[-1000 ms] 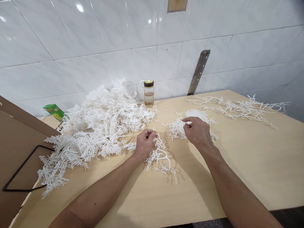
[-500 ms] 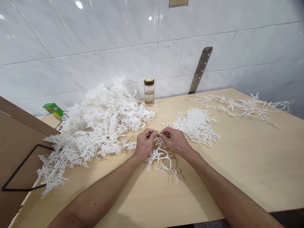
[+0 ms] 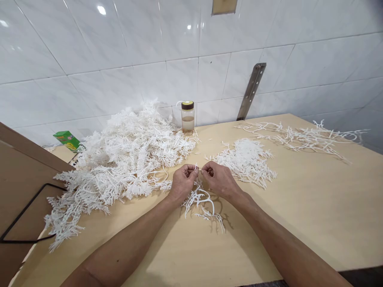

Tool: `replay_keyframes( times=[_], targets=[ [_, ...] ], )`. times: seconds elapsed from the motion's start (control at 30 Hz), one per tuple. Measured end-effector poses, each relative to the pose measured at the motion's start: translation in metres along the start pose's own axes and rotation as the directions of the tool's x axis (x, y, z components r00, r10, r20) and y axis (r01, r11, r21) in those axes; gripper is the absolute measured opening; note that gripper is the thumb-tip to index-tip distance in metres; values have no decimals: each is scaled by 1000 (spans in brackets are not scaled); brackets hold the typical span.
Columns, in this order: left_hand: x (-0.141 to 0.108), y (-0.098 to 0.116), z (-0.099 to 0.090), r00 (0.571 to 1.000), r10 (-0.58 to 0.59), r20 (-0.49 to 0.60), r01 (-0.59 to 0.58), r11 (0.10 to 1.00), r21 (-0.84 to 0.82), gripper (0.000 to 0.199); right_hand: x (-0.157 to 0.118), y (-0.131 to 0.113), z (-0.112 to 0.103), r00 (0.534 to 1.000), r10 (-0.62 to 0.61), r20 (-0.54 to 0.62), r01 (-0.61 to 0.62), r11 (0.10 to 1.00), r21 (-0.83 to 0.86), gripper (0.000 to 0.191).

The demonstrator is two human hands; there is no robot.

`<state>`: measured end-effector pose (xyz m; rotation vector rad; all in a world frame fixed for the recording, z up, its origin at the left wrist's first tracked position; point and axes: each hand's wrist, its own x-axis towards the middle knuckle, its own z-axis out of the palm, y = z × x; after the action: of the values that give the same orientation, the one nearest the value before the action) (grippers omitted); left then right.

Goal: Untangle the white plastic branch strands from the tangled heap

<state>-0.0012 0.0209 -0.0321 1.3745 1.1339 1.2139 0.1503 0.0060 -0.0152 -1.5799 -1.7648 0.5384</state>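
My left hand (image 3: 183, 182) is closed, thumb against fingers, on a thin white plastic branch (image 3: 206, 200). The branch's forked, curling twigs hang below the hands over the table. Just to the right, my right hand (image 3: 220, 178) pinches a small piece at the top of the same branch between thumb and finger; whether that piece is still joined cannot be made out. A large heap of feathery white sprays (image 3: 128, 147) lies left of my hands. Close behind my right hand is a smaller pile of short white sprigs (image 3: 247, 161).
Bare branching stems (image 3: 302, 137) lie on the light wooden table (image 3: 323, 207) at the back right. A lidded jar of liquid (image 3: 188, 119) stands near the tiled wall. A green box (image 3: 68, 139) and a brown cardboard panel (image 3: 24, 191) are at the left. A metal strip (image 3: 251, 91) leans on the wall.
My fingertips have drawn slightly apart, the right hand's pinch shifting a little to the right. The whole view has shifted slightly. The piles look the same.
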Motion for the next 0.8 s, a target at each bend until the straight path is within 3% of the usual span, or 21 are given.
replay_keyframes(
  times=[0.17,0.27,0.37,0.5,0.6,0.7,0.8],
  targets=[
    [-1,2,0,1000,24,-8,-22,988,150,19,0,5,6,993,-117,5,117,985,-126,15],
    [-5,3,0,1000,20,0,-19,991,134,19,4,11,7,985,-160,-60,138,951,-276,16],
    [-7,3,1,1000,-21,23,20,1000,22,23,10,20,-3,974,-106,-200,38,948,-317,14],
    [-3,11,-1,991,-93,91,108,980,-166,30,15,32,-26,917,-65,-393,-15,980,-197,9],
    [4,19,-7,981,-148,127,182,927,-328,37,16,35,-36,883,-11,-469,-53,991,-124,15],
    [8,23,-11,965,-188,186,251,867,-429,39,15,31,-39,900,69,-430,-85,996,-18,19],
    [11,20,-14,954,-223,201,294,831,-472,39,9,21,-38,979,132,-154,-108,982,153,29]
  ],
)
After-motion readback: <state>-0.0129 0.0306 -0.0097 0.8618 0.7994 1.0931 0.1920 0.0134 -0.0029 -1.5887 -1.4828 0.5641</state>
